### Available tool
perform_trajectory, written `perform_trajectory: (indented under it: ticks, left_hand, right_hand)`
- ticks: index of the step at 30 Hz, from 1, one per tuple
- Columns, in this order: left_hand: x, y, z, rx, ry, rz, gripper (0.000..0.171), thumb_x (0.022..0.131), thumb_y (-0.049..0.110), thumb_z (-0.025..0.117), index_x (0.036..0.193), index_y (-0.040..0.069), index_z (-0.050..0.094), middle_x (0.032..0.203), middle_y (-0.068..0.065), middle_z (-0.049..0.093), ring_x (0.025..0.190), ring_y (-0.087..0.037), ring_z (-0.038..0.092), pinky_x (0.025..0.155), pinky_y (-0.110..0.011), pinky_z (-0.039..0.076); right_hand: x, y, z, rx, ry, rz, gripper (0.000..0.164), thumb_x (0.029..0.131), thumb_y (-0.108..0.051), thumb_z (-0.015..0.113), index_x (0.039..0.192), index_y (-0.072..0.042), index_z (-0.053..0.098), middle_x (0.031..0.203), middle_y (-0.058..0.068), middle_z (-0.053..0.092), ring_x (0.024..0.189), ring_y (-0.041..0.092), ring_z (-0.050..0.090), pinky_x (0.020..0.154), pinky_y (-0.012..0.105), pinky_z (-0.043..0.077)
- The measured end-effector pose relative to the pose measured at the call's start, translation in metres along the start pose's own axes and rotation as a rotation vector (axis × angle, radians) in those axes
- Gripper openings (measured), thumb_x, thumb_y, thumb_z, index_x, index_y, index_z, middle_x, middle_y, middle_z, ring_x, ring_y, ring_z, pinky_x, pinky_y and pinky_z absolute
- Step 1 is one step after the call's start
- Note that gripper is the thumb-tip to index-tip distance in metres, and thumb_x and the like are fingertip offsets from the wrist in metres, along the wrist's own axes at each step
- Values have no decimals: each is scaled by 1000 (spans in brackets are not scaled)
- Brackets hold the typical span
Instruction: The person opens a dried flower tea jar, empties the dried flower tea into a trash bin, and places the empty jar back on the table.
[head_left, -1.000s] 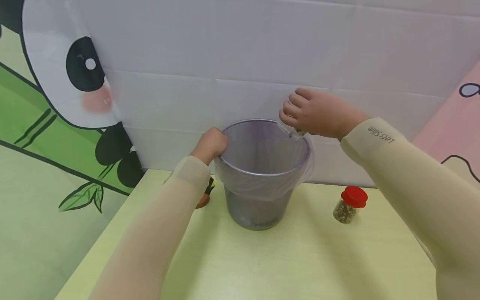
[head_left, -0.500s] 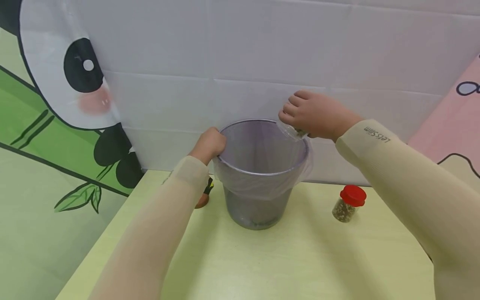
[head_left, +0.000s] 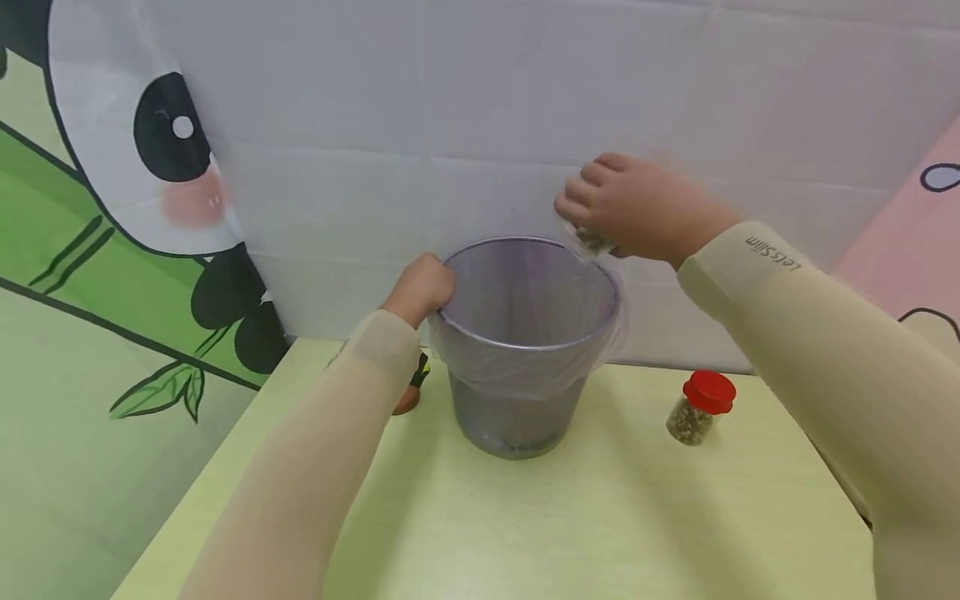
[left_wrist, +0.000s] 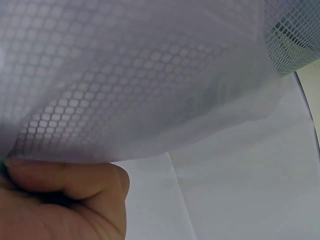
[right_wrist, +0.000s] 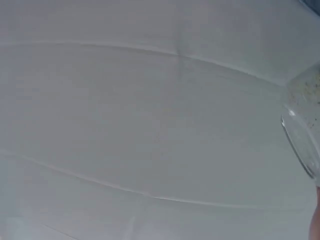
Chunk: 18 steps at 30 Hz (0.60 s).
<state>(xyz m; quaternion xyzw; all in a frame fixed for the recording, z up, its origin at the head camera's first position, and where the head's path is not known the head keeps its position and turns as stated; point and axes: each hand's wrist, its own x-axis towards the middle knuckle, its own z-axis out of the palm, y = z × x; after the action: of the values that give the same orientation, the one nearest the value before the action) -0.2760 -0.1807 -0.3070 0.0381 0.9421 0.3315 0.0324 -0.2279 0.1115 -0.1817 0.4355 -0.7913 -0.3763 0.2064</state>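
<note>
A grey mesh wastebasket [head_left: 517, 417] with a thin translucent bag [head_left: 525, 371] folded over its rim stands upright on the table. My left hand [head_left: 422, 287] grips the rim on its left side; in the left wrist view, curled fingers [left_wrist: 75, 182] press against the bag-covered mesh [left_wrist: 125, 75]. Above the right side of the rim, my right hand [head_left: 637, 204] holds a clear container [head_left: 588, 242], tilted over the basket's mouth, with greenish-brown bits inside. Only the rim and specked wall of this container [right_wrist: 302, 132] show in the right wrist view. The basket's inner bottom is hidden.
To the right stands a clear jar [head_left: 690, 421] of brownish bits with a red lid [head_left: 709, 392]. Behind my left forearm a brown-orange object [head_left: 407, 402] with a black and yellow top is partly hidden. A white-sheeted wall [head_left: 337, 200] rises behind the table [head_left: 517, 533].
My right hand and the clear container have risen slightly, and the hand looks blurred. My left hand stays on the rim, and the basket and red-lidded jar keep their places.
</note>
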Motion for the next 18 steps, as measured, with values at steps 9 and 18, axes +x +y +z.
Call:
perform_trajectory:
  ticks: [9,18]
  left_hand:
    - [0,5,-1,-22,6,0,52,100,12,31,146,-12,42,141,-24,52,117,-36,52,106,-48,44]
    - [0,2,1,-20,-9,-24,53,101,12,33,148,-11,39,142,-25,51,120,-37,52,107,-49,44]
  right_hand:
    - [5,-6,7,-29,-28,-55,75,71,-19,96,129,1,53,117,16,61,109,38,57,104,48,44]
    - [8,1,-10,-107,40,-7,76,72,-16,94,132,3,51,117,18,60,109,37,56,106,48,41]
